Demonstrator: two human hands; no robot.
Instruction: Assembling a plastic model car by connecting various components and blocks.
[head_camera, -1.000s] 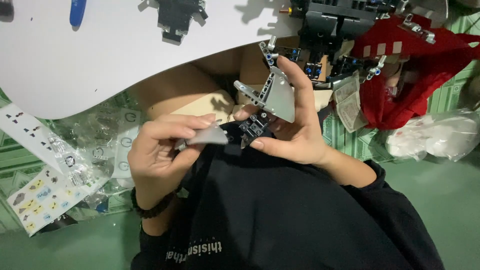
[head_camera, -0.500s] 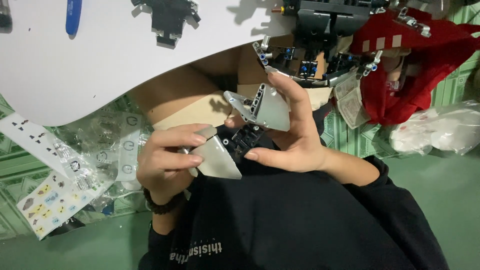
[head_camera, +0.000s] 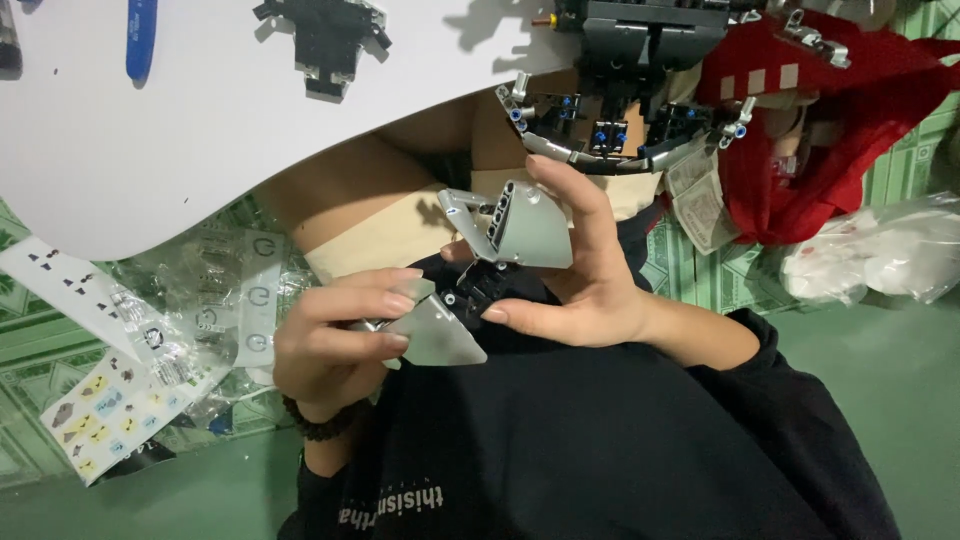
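Note:
A small brick assembly sits between both hands over my lap: a black core with a grey wedge panel on top. My right hand grips it, fingers curled over the upper panel and thumb under the core. My left hand pinches a second grey triangular panel against the core's lower left side. A dark band circles the left wrist.
A white board lies ahead with a black brick piece and a blue tool on it. A large dark model with a grey arc stands beyond the hands. A red bag, clear bags and a sticker sheet lie around.
The left hand has brought its grey panel down and in against the black core. The right hand has tilted the assembly slightly, and both hands sit a little lower.

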